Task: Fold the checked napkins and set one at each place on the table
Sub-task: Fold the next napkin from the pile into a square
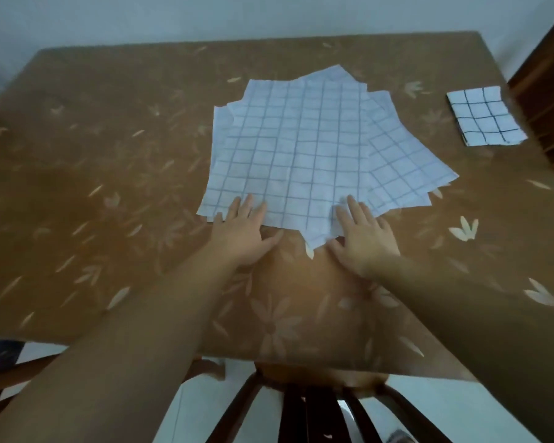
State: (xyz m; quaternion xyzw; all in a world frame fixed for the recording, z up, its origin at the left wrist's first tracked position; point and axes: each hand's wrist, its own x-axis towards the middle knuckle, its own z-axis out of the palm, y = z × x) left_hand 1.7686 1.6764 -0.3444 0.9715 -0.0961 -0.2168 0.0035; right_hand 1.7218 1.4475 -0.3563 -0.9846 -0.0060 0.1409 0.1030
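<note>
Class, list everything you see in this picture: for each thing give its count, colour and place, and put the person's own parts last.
Pile of unfolded napkins: several, exact count unclear, white with blue checks, fanned out at the table's middle.
Folded napkin: one, white with dark checks, right side of the table.
Tablecloth: one, brown with pale flowers, covering the table.
Chair: one, dark wood, at the near edge.
Wooden furniture: one piece, dark brown, far right.
Left hand: flat on the pile's near edge, fingers spread.
Right hand: likewise, on the pile's near right corner.
</note>
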